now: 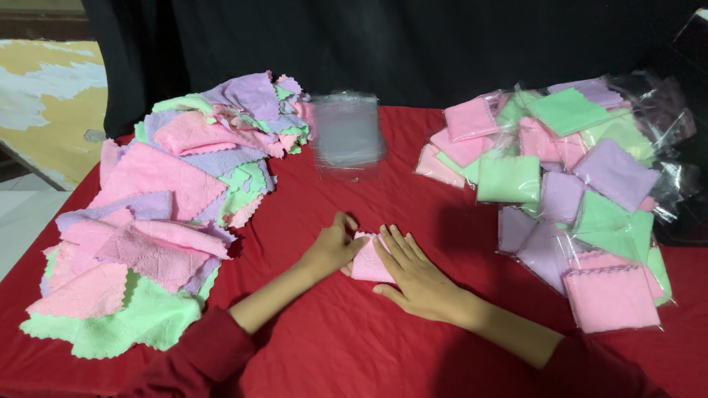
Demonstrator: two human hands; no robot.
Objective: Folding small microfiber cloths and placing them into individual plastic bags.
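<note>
A small folded pink cloth lies on the red tablecloth near the front centre. My right hand lies flat on it with fingers spread, pressing it down. My left hand touches the cloth's left edge with curled fingers. Both sleeves are dark red.
A loose heap of pink, green and purple cloths covers the left side. A stack of clear plastic bags sits at the back centre. Bagged folded cloths are piled on the right. A black curtain hangs behind.
</note>
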